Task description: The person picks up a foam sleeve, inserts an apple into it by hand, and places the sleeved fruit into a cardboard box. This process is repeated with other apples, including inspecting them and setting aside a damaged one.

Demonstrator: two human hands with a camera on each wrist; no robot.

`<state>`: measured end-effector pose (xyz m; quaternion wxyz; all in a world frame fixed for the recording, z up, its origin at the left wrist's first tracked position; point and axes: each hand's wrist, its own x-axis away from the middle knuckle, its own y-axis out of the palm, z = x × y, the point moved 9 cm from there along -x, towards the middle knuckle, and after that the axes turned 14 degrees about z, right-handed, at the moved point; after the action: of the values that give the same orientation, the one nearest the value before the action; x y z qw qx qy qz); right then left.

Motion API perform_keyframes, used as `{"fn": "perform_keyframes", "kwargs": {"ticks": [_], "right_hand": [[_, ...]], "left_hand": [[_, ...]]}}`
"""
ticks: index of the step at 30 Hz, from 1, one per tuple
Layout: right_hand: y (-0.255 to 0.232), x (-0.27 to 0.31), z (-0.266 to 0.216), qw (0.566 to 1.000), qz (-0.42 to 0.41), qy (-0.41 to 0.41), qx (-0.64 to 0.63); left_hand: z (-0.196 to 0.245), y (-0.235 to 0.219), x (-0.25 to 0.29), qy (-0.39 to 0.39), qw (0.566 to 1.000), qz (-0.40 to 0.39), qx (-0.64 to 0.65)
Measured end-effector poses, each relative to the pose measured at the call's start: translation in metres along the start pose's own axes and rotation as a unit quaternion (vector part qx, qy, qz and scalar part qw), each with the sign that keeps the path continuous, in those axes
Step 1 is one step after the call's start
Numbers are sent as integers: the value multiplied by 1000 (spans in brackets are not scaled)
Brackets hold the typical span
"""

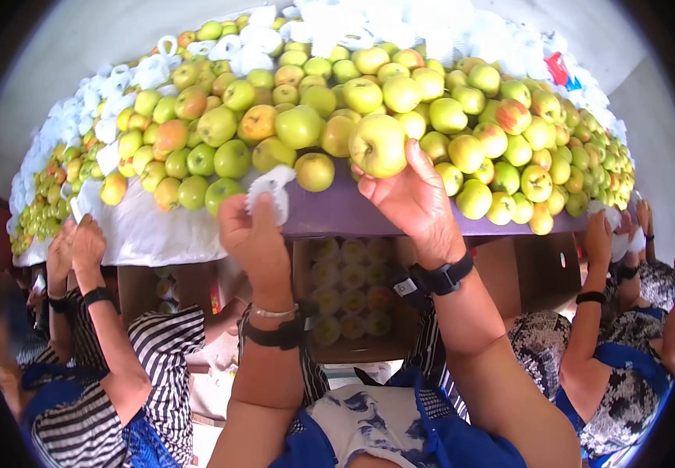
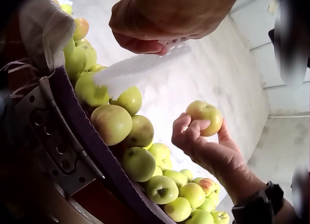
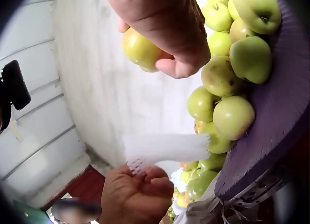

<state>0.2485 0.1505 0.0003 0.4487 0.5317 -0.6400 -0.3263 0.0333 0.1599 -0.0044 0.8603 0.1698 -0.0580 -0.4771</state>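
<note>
My left hand (image 1: 259, 238) pinches a white foam net sleeve (image 1: 275, 189) between thumb and fingers, just in front of the apple pile. Seen from the right wrist, the foam net sleeve (image 3: 167, 147) is a flattened tube gripped at one end, its other end pointing toward the apples. My right hand (image 1: 419, 199) holds a yellow-green apple (image 1: 378, 146) above the purple table edge. In the left wrist view, fingers and thumb curl round that apple (image 2: 205, 118), which has no sleeve on it. The two hands are apart.
A large heap of green and reddish apples (image 1: 232, 160) covers the table, with white foam nets (image 1: 255, 51) piled behind it. Below the purple edge (image 1: 318, 214) stands a cardboard box (image 1: 393, 343) holding rows of sleeved apples. Other people (image 1: 119, 382) work at both sides.
</note>
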Motion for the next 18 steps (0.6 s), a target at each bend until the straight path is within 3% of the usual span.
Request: {"fn": "perform_keyframes", "kwargs": {"ticks": [4,5,8,10,14,18], "right_hand": [[36,26,11,992,-57,-22,113],[42,31,17,990,-74,16,118],[62,48,29,959,-91,-2,270],[63,52,41,943,-75,26,325],[52,48,62,927,-85,16,364],[50,43,61,946,-80,63,308]], "left_hand": [[-7,3,2,-42,999,5,-26],[-5,4,3,-43,999,2,-33],[-8,5,3,-39,999,-13,-31],[-6,5,3,6,999,-19,-35],[13,11,13,53,992,-37,-112],[11,18,16,82,992,-83,-47]]}}
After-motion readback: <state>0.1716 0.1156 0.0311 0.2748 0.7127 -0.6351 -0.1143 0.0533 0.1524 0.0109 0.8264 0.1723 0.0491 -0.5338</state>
